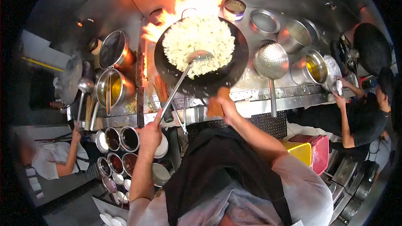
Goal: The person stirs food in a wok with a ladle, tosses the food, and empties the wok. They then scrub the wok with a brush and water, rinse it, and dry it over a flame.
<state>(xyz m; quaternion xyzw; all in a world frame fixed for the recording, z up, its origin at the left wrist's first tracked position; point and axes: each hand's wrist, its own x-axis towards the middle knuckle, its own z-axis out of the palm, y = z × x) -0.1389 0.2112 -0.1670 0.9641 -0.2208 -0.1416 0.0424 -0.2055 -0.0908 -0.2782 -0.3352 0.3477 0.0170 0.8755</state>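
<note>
A large black wok (236,69) holds a heap of pale fried rice (199,35), and orange flames rise behind its far rim. My left hand (150,137) is closed around the long handle of a metal ladle (178,84). The ladle's bowl lies in the rice near the middle of the wok. At the wok's near edge, my right hand (227,108) grips a folded brown cloth (215,105). The wok's handle, if it is inside the cloth, is hidden from me. A few loose grains show near the wok's front side.
Right of the wok lies a perforated strainer (271,60), beside a pot of yellow oil (315,69). Another oil pot (112,88) stands left. Seasoning containers (129,139) sit by my left forearm. One co-worker (63,159) holds a ladle at left; another (356,117) works at right.
</note>
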